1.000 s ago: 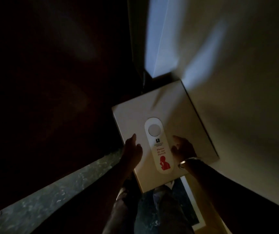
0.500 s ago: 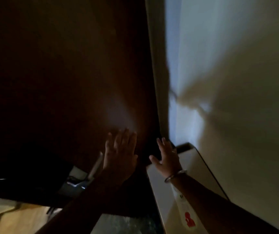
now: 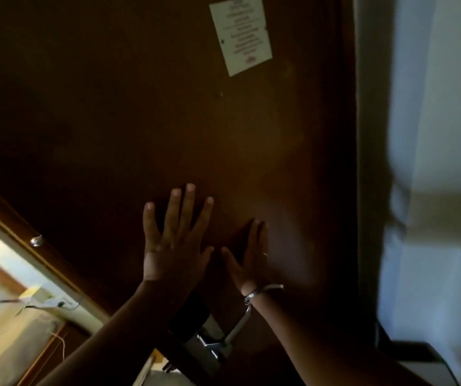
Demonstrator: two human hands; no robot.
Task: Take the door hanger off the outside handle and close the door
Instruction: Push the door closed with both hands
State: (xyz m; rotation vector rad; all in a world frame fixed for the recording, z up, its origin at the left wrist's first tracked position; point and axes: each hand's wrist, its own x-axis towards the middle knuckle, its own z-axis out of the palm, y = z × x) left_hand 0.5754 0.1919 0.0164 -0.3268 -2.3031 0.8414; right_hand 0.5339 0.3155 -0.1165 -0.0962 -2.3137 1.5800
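- Dark brown door [image 3: 112, 121] fills most of the view, seen from inside, camera tilted.
- Left hand [image 3: 175, 246]: flat on the door, palm down, fingers spread, grasping nothing.
- Right hand [image 3: 251, 257]: also flat on the door just right of the left hand, thumb out toward it, fingers together, empty. Ring on one finger; metal bangle [image 3: 262, 291] at the wrist.
- The two hands sit side by side, thumbs nearly touching, about mid-door, closer to the right edge.
- Metal lever handle [image 3: 237, 327] w/ lock plate [image 3: 209, 344] below the hands, between the two forearms; nothing hangs on this inside handle.
- Door hanger: not in view, so can't tell where it is.
- White printed notice [image 3: 240, 34] stuck to the door up top, text too blurred to read.
- Door's right edge meets the dark frame [image 3: 368, 162]; pale wall [image 3: 432, 135] beyond it to the right.
- Lower left: lit strip of room, small metal knob [image 3: 36, 240] on a trim piece, white cable [image 3: 45, 305] near a pale box; all blurred.
- Can't tell if the door is fully latched.
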